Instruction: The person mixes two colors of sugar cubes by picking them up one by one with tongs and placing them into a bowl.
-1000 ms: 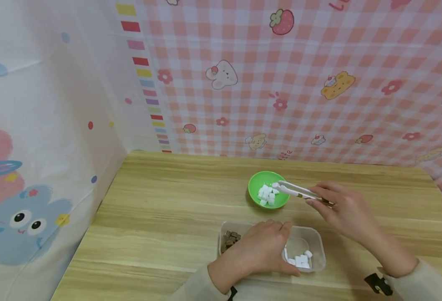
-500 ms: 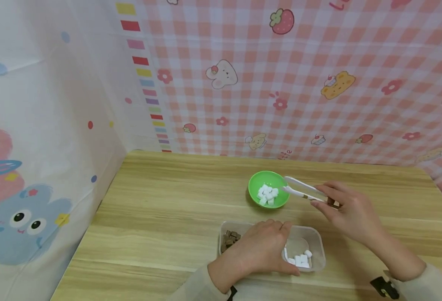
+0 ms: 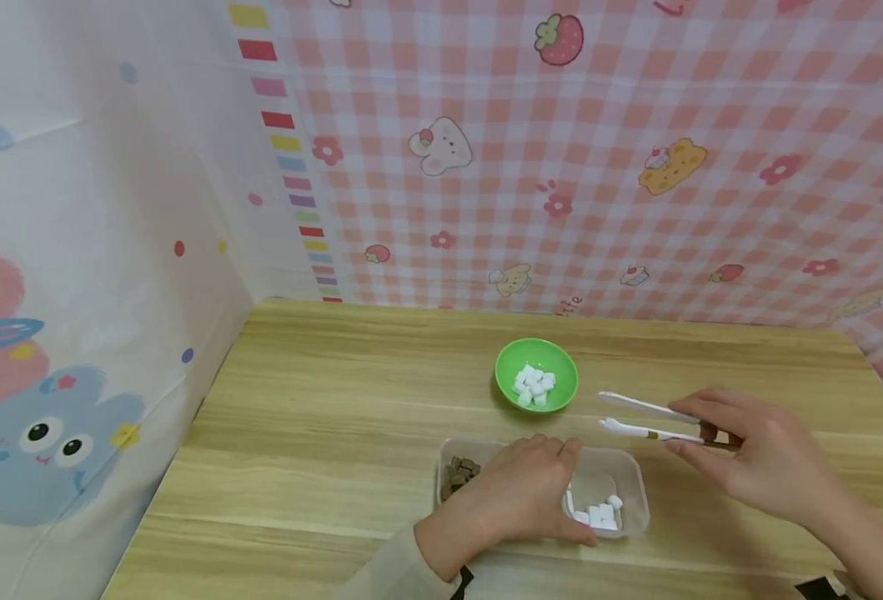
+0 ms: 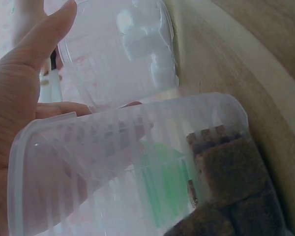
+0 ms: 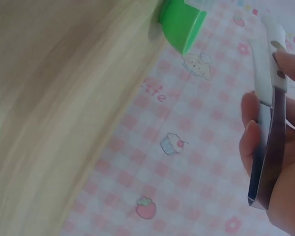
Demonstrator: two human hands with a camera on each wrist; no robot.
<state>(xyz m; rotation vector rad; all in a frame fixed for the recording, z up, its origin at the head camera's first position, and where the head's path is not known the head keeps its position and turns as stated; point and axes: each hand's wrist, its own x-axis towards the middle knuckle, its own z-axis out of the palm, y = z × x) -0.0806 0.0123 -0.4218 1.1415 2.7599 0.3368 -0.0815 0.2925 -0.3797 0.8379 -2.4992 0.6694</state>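
As right hand (image 3: 760, 450) holds tongs (image 3: 636, 430), bowl rim (image 3: 573, 379) stands apart.

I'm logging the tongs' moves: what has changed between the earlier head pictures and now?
The right hand drew the tongs rightward and nearer the person, away from the green bowl. Their tips parted, apparently dropping one of the white cubes there. The left hand, clear container and bowl stayed put; the right hand kept hold of the tongs.
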